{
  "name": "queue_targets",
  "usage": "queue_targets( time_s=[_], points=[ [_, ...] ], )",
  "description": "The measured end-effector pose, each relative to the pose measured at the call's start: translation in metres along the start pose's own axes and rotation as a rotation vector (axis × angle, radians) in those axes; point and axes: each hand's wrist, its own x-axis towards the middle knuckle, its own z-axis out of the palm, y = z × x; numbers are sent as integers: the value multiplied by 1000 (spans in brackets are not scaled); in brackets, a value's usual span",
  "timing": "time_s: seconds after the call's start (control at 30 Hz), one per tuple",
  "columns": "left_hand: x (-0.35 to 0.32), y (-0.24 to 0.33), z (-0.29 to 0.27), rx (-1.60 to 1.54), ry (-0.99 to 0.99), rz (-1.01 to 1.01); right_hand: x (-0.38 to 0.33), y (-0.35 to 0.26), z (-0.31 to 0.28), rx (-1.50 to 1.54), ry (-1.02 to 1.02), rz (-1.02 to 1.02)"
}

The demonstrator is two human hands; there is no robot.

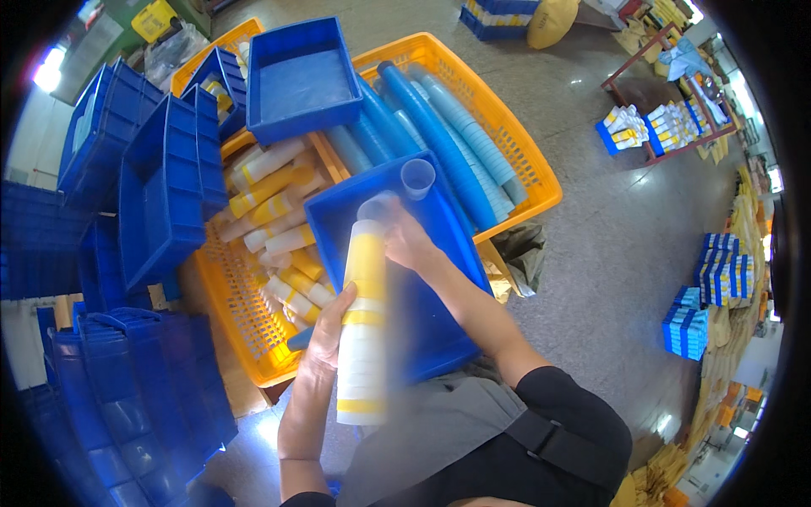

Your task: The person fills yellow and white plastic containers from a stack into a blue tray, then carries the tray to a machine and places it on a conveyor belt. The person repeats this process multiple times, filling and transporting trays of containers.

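Observation:
My left hand (329, 328) is wrapped round a long stack of nested cups (361, 372), white with yellow bands. The stack is tilted in front of me over a blue plastic tray (443, 308). At the stack's top end, the fingers of my right hand (408, 239) close on a translucent plastic cup (376, 206), blurred by motion. Whether that cup touches the stack I cannot tell. Another clear cup (417, 179) rests by the tray's far corner, its round mouth toward me.
Left of the tray, an orange basket (249, 334) holds several yellow-and-white cup stacks (274, 198). Long blue cup stacks (439, 127) fill another orange basket (541, 182) behind. A blue tray (302, 76) sits across the baskets. Blue crates (156, 198) are piled at left.

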Motion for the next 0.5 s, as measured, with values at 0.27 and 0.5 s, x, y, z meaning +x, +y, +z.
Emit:
queue_targets(
  time_s=[0.27, 0.5],
  points=[
    [-16, -2, 5, -317, 16, 20, -19, 12, 26, -251, -128, 217],
    [-22, -10, -19, -43, 14, -21, -45, 20, 31, -119, -110, 430]
  ],
)
